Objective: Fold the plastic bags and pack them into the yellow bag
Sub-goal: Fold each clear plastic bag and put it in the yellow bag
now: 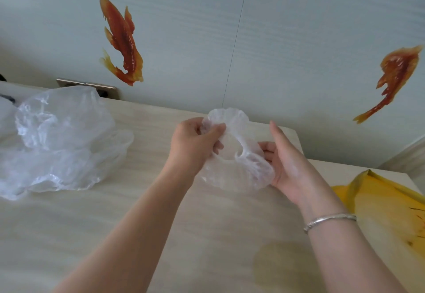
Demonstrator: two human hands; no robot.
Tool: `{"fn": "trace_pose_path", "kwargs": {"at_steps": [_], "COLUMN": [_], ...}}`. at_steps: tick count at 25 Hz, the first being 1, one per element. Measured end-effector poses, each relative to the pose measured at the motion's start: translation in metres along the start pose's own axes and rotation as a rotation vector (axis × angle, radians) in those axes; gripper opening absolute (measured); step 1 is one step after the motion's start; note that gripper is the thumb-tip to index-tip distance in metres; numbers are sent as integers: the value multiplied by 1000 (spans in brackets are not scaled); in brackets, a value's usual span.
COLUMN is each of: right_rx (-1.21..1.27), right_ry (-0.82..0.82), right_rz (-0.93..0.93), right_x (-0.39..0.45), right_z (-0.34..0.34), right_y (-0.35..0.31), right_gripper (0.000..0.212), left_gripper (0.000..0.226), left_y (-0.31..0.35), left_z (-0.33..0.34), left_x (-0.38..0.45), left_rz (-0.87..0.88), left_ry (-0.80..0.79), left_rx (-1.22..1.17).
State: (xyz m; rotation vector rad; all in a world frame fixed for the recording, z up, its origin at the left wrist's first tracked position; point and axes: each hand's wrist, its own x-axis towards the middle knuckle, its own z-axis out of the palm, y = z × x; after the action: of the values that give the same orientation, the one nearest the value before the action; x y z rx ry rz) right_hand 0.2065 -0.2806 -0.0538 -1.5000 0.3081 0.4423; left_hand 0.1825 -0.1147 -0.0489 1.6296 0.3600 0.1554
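Note:
A small crumpled clear plastic bag (232, 152) hangs just above the pale wooden table (138, 212), held between both hands. My left hand (195, 145) pinches its upper left part with thumb and curled fingers. My right hand (289, 164) cups its lower right side, index finger straight up and the lower fingers curled round the plastic. The yellow bag (386, 203) lies flat at the table's right edge, partly cut off by the frame.
A loose heap of clear plastic bags (59, 141) covers the table's left side. The wall with two orange fish stickers (122, 42) rises just behind the table, and a wall socket (92, 86) sits behind the heap.

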Motion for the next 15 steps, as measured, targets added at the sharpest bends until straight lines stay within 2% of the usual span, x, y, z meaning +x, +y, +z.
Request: {"fn": "trace_pose_path", "kwargs": {"at_steps": [2,5,10,13,15], "right_rx": [-24,-8,63,-5,-49], "right_ry": [-60,-24,314,375,339], "right_rz": [11,-67,-236,-292,-293], "right_x": [-6,-11,-2,1,2], "right_z": [7,19,8,0,-1], "right_y": [-2,-2,-2,0,0], "right_gripper": [48,11,23,25,28], "left_gripper": [20,26,30,27,40], "left_y": [2,4,-2,-7,-8], "left_z": [0,-2,-5,-11,-13], "left_x": [-2,-4,-1,3,5], "left_rz": [98,147,71,0,-72], "left_ry": [91,164,149,91,53], "left_rx": [39,44,45,164,163]}}
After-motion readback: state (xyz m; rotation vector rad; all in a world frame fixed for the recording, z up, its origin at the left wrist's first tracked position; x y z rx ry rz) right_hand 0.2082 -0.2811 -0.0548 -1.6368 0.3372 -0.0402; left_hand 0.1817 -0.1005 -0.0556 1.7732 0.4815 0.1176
